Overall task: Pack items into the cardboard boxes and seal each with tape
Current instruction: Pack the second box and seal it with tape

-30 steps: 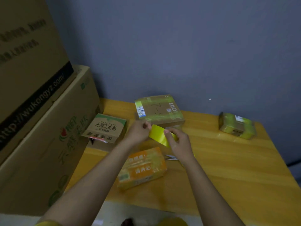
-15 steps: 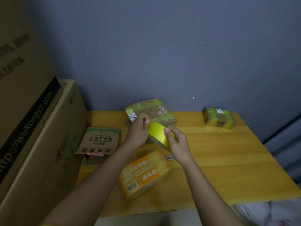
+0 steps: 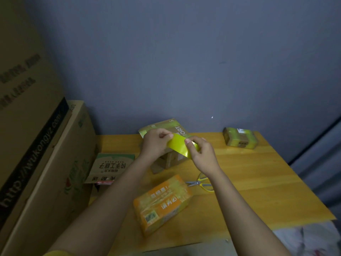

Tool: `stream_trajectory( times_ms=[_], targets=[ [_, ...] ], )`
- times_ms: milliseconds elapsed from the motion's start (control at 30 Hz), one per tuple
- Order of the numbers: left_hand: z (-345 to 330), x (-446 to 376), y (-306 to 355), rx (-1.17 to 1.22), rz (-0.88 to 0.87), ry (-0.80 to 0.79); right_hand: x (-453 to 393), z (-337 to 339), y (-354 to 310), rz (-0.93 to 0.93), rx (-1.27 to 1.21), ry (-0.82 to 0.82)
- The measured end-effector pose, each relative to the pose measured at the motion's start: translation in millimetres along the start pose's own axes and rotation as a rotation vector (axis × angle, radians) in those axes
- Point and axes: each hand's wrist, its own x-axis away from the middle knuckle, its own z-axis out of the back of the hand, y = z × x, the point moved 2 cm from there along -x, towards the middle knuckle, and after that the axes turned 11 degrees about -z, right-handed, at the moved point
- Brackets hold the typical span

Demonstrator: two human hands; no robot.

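Your left hand [image 3: 154, 143] pinches one end of a shiny yellow-green strip of packing tape [image 3: 180, 147], and your right hand [image 3: 201, 156] grips the other end, where the roll seems to sit inside your curled fingers, though it is mostly hidden. The strip is stretched between them in the air, just above the brown cardboard box with green tape bands and a printed label [image 3: 167, 130] at the back of the yellow wooden table [image 3: 258, 178].

You look to be at the sealing step, with a length of tape drawn out but not yet laid down. Next you will likely need to lower the strip flat onto that box's seam and press it along, then cut it; the yellow-handled scissors [image 3: 200, 182] lie on the table just under your right wrist.

The orange printed carton wrapped in tape [image 3: 162, 202] sits nearer you, and a small tape-wrapped brown parcel [image 3: 239, 138] rests well apart at the far right.
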Motion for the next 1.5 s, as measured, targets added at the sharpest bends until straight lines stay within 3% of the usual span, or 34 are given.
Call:
stream_trajectory(
  times_ms=[167,400,500,667,833,900,1033,1100,1300,1400,1500],
  targets=[
    [11,-9,15,0.076,-0.030,0.060,-9,12,-19,0.034,0.000,0.028],
    [12,-14,49,-0.220,-0.107,0.165,-27,28,-53,0.091,0.068,0.046],
    [12,-20,62,-0.256,-0.132,0.115,-33,37,-65,0.132,0.100,0.056],
    [11,-30,73,-0.166,-0.055,0.034,-32,49,-74,0.134,0.076,0.049],
    [8,-32,77,-0.108,-0.097,0.112,-32,51,-75,0.057,-0.077,0.033],
    [9,-32,74,-0.049,-0.116,0.077,-30,52,-74,0.059,-0.089,0.032],
    [19,-26,75,0.224,-0.081,-0.141,-27,61,-67,0.066,-0.078,0.030],
    [21,-21,82,0.209,-0.155,-0.189,-24,64,-65,0.058,-0.122,0.027],
    [5,-20,74,-0.025,-0.297,0.012,-12,66,-60,0.020,-0.155,-0.065],
    [1,-18,66,-0.061,-0.299,0.063,-3,72,-59,-0.020,-0.368,-0.212],
    [-2,-14,68,-0.045,-0.326,0.130,-1,74,-55,-0.073,-0.463,-0.144]
  ],
)
